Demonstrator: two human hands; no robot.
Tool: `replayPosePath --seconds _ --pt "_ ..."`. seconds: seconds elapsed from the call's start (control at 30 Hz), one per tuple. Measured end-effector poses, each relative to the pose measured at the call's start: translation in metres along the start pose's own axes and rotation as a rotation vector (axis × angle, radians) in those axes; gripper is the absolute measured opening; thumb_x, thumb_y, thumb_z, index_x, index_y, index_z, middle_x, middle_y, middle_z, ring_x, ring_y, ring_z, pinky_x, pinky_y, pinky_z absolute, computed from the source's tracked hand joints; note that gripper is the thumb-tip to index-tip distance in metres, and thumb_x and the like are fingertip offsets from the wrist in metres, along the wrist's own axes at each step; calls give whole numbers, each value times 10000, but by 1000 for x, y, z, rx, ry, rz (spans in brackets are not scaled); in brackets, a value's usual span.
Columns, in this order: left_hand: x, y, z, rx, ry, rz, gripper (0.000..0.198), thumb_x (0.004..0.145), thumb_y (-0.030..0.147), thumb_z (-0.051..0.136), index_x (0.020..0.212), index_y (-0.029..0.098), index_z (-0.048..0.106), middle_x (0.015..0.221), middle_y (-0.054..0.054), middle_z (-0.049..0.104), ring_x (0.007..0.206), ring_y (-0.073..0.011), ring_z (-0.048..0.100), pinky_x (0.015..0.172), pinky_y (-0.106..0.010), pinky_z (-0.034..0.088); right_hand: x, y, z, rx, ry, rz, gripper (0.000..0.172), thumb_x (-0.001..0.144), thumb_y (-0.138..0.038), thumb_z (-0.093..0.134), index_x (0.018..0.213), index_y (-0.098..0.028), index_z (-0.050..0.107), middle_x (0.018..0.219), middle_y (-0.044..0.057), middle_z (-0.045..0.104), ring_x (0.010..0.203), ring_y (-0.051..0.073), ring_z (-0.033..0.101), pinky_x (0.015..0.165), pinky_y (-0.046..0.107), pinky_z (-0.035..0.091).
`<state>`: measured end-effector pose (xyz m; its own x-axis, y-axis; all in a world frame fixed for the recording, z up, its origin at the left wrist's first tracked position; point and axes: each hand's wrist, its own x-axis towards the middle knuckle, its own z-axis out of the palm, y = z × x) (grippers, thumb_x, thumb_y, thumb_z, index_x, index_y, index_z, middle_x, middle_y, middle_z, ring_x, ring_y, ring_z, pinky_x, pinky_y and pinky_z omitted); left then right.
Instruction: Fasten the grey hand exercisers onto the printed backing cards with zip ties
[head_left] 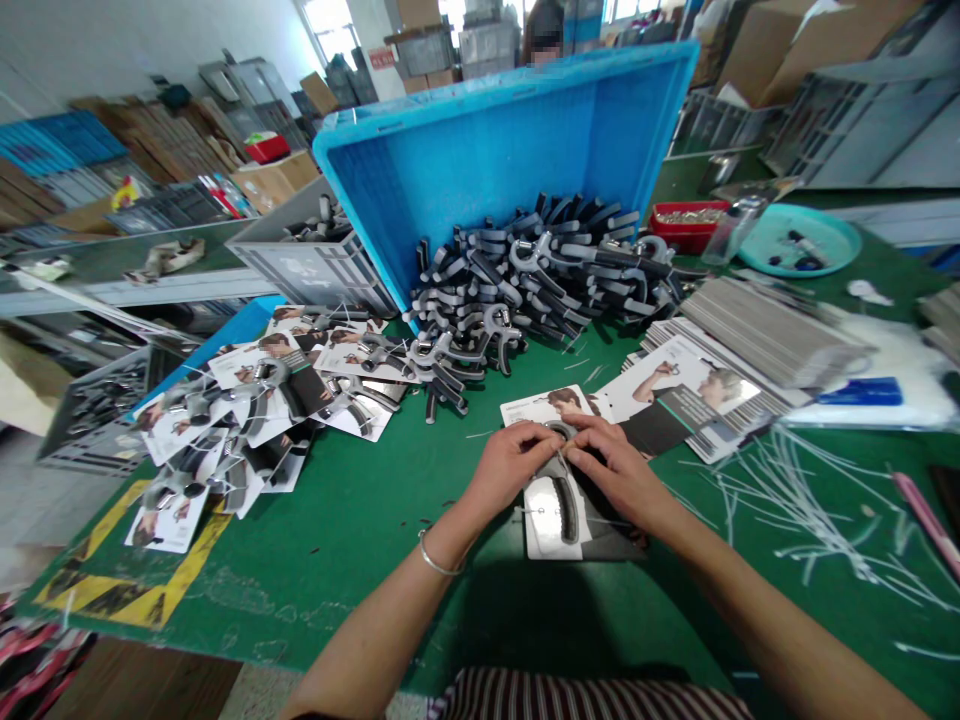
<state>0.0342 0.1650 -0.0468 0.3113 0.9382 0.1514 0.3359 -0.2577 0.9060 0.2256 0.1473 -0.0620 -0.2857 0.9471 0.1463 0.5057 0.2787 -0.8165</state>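
Note:
On the green table in front of me, a grey and black hand grip (567, 510) lies on a printed backing card (544, 535). My left hand (514, 462) is closed in a pinch at the top of the grip. From the other side my right hand (609, 465) pinches at the same spot, the fingertips of both almost meeting. Between them is a thin white cable tie (559, 453), mostly hidden by the fingers. Another tie passes across the lower part of the grip. Just beyond my hands lies another card (551, 402).
A tilted blue crate (480, 160) spills a heap of hand grips (525, 290). Carded grips (255, 400) are piled at left. At right are stacked cards (690, 390), loose white ties (817, 510), a red box (686, 228) and a turquoise tray (832, 240). A person (544, 35) is behind.

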Motion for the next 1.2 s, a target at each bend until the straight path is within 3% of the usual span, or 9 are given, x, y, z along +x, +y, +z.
replayPosePath --seconds 0.17,0.37,0.53,0.7,0.8,0.87,0.97,1.07,1.2 --pt "-7 28 16 542 132 241 182 932 229 503 833 171 644 876 -75 647 914 -231 559 893 -412 398 -1 -1 5 56 138 16 282 885 -233 528 1161 -255 579 1329 62 566 1268 239 469 1077 447 333" --pt "-46 23 46 729 -5 502 225 927 143 442 781 146 613 806 -87 630 809 -223 533 838 -422 390 -1 -6 13 135 185 55 283 846 -206 549 1124 -234 597 1299 74 588 1224 244 504 1032 432 375" --pt "-46 21 37 515 188 275 160 949 200 482 844 176 601 886 -63 660 893 -206 573 874 -403 400 1 -4 20 106 226 22 189 844 -190 548 1019 -226 608 1268 75 605 1228 250 502 1048 454 344" --pt "-61 27 43 643 -34 363 137 934 207 504 922 164 633 955 -90 671 971 -248 573 919 -453 401 -1 -7 12 49 195 23 72 860 -217 547 888 -214 613 1268 86 596 1211 266 504 1038 474 335" --pt "-81 28 34 682 99 176 555 808 492 681 1204 122 561 1221 -176 582 1166 -344 487 997 -541 366 -18 -19 -6 -44 113 -34 101 906 -228 516 901 -224 617 1236 77 606 1158 260 510 994 456 361" --pt "-92 25 23 713 139 54 723 730 578 719 1236 97 531 1204 -200 563 1114 -365 502 948 -563 401 -33 -30 -14 -160 5 -105 123 932 -229 501 947 -232 622 1110 74 647 1053 255 528 922 434 382" --pt "-99 16 13 674 78 -54 427 822 410 671 1122 123 574 1037 -141 604 988 -302 557 876 -492 464 -50 -44 -12 -373 -154 -187 108 929 -248 535 960 -228 637 913 74 658 892 257 514 806 415 375" --pt "-98 11 10 614 56 -72 178 863 229 583 1024 155 595 959 -98 616 935 -255 578 868 -433 478 -52 -51 3 -565 -176 -229 103 917 -227 549 866 -199 635 843 100 638 846 272 485 750 417 354" --pt "-97 11 0 589 3 -53 178 910 247 546 1049 162 616 968 -98 647 925 -250 595 861 -428 490 -44 -51 10 -515 -186 -207 148 935 -197 523 822 -192 617 820 92 640 822 257 486 736 399 368"
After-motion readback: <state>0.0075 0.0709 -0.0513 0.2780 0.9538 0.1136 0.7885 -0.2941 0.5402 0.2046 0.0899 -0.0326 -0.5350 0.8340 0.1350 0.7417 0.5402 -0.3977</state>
